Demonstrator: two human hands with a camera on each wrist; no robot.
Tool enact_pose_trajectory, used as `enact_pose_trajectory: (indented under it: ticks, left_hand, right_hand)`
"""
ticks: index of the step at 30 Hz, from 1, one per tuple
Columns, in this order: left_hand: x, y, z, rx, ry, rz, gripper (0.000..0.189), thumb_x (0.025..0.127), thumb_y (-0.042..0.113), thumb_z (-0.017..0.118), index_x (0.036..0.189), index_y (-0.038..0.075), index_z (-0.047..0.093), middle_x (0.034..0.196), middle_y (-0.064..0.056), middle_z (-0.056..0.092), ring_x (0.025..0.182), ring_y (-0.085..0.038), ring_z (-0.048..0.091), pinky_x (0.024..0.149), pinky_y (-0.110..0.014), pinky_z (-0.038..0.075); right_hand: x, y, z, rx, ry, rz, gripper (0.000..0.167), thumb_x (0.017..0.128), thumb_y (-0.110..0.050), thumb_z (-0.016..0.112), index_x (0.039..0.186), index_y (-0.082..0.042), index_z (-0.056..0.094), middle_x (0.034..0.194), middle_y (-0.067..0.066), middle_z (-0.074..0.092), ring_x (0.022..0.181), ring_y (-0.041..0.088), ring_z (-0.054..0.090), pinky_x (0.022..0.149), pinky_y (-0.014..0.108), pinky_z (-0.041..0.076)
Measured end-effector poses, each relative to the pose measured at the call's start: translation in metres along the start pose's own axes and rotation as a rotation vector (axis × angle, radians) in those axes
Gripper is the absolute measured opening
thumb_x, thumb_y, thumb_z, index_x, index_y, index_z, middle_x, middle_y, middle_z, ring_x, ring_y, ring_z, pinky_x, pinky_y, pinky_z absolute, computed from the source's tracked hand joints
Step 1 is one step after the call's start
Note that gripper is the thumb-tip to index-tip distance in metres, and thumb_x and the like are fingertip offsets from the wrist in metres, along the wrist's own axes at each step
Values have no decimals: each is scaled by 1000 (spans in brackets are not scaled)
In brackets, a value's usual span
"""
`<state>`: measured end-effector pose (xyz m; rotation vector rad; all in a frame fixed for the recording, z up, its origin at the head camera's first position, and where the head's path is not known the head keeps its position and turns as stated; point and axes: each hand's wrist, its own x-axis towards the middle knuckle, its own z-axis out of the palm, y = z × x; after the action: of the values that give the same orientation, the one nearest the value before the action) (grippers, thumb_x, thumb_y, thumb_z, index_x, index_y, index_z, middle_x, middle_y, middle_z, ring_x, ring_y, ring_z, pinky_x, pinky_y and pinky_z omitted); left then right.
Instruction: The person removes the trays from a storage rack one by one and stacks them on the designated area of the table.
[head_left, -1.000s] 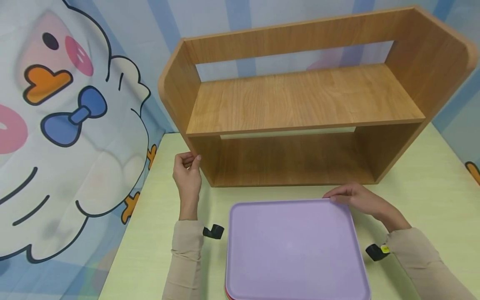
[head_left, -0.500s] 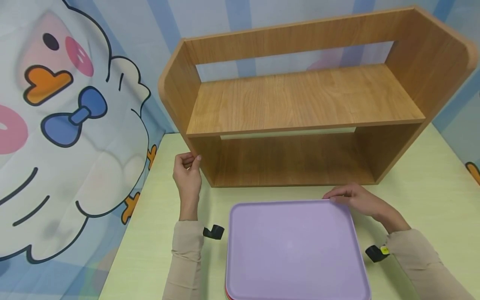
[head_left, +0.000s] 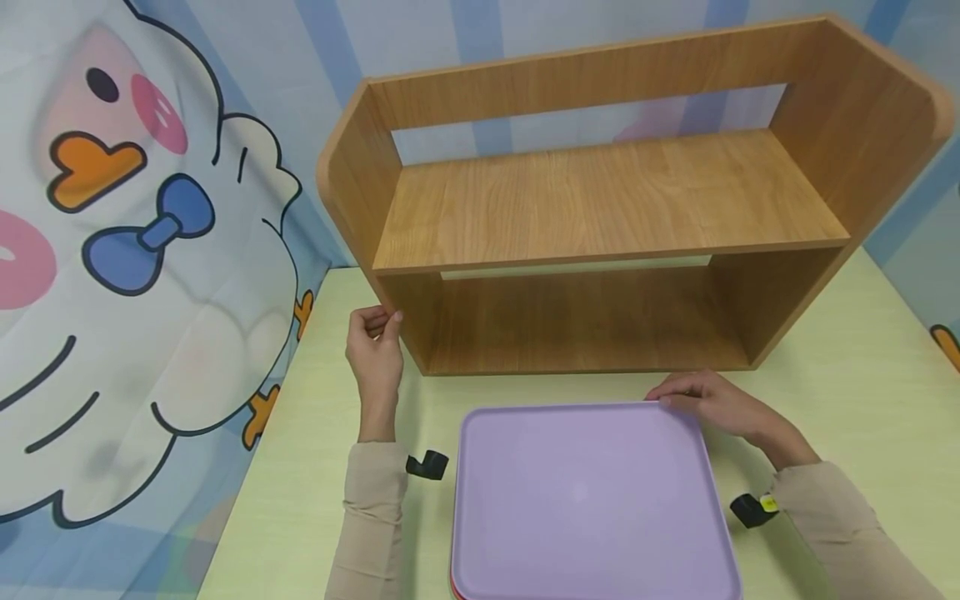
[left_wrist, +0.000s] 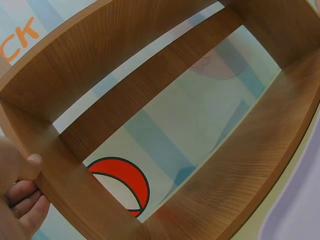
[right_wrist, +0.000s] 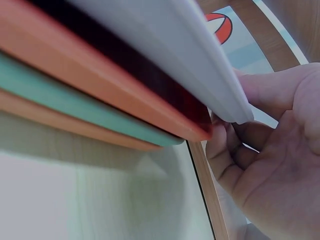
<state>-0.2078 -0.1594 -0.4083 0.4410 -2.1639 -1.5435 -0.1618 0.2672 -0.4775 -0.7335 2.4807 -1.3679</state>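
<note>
A wooden two-tier shelf (head_left: 600, 200) stands at the back of the table. My left hand (head_left: 377, 348) grips the front edge of its left side panel, with the thumb (left_wrist: 33, 165) against the edge and the other fingers curled at the outer side. A lilac tray (head_left: 592, 500) lies on top of a stack in front of the shelf. At its far right corner my right hand (head_left: 720, 406) pinches the rim, thumb above and fingers below. In the right wrist view that corner stands a little apart from the orange-red tray (right_wrist: 110, 80) beneath, with a dark gap between.
Below the orange-red tray come a green tray (right_wrist: 75, 102) and another orange tray (right_wrist: 100, 134), on the pale green table (head_left: 292, 500). The shelf's front bottom edge is close behind the stack. A cartoon-printed cloth (head_left: 217, 350) hangs at the left and back.
Almost nothing differs. The lilac tray's far edge and my right hand have shifted very slightly toward me; my left hand stays on the shelf's side panel.
</note>
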Motion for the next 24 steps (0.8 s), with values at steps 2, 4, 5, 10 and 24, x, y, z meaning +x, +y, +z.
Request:
enact_pose_trajectory:
  ticks: [2,4,5,10,24]
  left_hand:
    - [0,0,0,0,0,0,27,94,18,61,116,6,53,109,-7,57,100,-17,54,89,-31,50]
    - [0,0,0,-2,1,3,27,94,18,61,116,6,53,108,-7,57,100,-17,54,88,-31,50]
    - [-1,0,0,-2,1,4,27,94,18,61,116,6,53,108,-7,57,100,-17,54,88,-30,50]
    - [-1,0,0,-6,1,11,27,94,18,61,116,5,53,108,-8,57,99,-17,54,88,-30,49]
    - [0,-2,0,0,6,6,26,94,18,61,115,7,54,107,-7,57,100,-17,54,88,-30,51]
  right_hand:
    - [0,-1,0,-5,2,0,19,94,-9,57,104,-9,73,103,5,71,96,-2,60,83,13,45]
    - [0,0,1,-10,7,6,19,94,-9,58,104,-10,73,103,5,71,96,-2,60,83,14,45]
    - [0,0,1,-14,7,14,19,94,-9,58,104,-10,73,104,4,71,96,-2,60,83,14,45]
    - [-1,2,1,-7,-9,83,19,94,-14,58,106,-14,73,105,2,70,97,0,59,83,17,46]
    - [0,6,3,22,-17,128,18,95,-16,58,105,-16,73,106,1,70,98,2,59,83,18,46]
